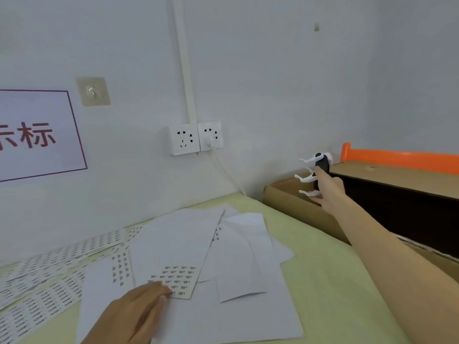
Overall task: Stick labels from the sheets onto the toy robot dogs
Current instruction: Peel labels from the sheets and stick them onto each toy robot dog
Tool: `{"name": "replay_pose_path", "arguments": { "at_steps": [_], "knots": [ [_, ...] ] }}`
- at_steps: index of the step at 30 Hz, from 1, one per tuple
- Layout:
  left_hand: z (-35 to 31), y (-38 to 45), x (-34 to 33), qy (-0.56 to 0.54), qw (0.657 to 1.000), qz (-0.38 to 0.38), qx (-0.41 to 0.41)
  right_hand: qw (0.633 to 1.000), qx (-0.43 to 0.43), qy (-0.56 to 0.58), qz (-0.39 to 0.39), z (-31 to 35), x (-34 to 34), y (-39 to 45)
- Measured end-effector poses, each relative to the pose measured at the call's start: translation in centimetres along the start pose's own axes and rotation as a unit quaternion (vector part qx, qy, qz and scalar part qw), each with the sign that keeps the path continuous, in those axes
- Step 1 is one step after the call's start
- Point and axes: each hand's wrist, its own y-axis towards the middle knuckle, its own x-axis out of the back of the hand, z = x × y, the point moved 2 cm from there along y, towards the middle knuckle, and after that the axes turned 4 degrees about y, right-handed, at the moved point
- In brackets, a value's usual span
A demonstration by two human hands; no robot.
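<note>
The right hand [329,191] is extended far forward with its grip closed round the dark body of a toy robot dog [318,173]. The toy's long axis stands roughly vertical, its white legs pointing away from the palm, toward the left. Directly beneath and beyond this grip lies an open cardboard box [293,202], with an orange rim [397,157] behind it. Back toward the body and to the left of the grip, the label sheets [178,279] lie spread on the table [330,269]. The left hand [139,309] rests on the nearest sheet, fingertips [165,291] pressed to its printed corner; whether a label is pinched cannot be determined. The dog is well apart from the sheets, so the left hand is nearer the labels. Judgement: the coming move requires bringing dog and label together.
</note>
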Motion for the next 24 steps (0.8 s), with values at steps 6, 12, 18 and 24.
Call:
{"name": "replay_pose_path", "arguments": {
  "at_steps": [6, 12, 18, 24],
  "knots": [
    [1.4, -0.3, -2.1, -0.074, 0.994, 0.014, 0.081, 0.92, 0.016, -0.388, -0.052, 2.2, 6.1, 1.6],
    [1.5, -0.1, -2.9, -0.011, 0.998, -0.049, 0.029, 0.861, -0.131, -0.492, 0.007, 1.0, 9.5, 2.1],
    [1.5, 0.3, -2.9, -0.027, 0.992, -0.115, -0.032, 0.982, -0.005, -0.183, -0.048, 1.5, 9.6, 3.8],
    [2.0, 0.0, -2.9, -0.029, 0.994, -0.101, -0.043, 0.936, 0.111, -0.334, -0.017, 1.1, 7.8, 2.5]
  ]
}}
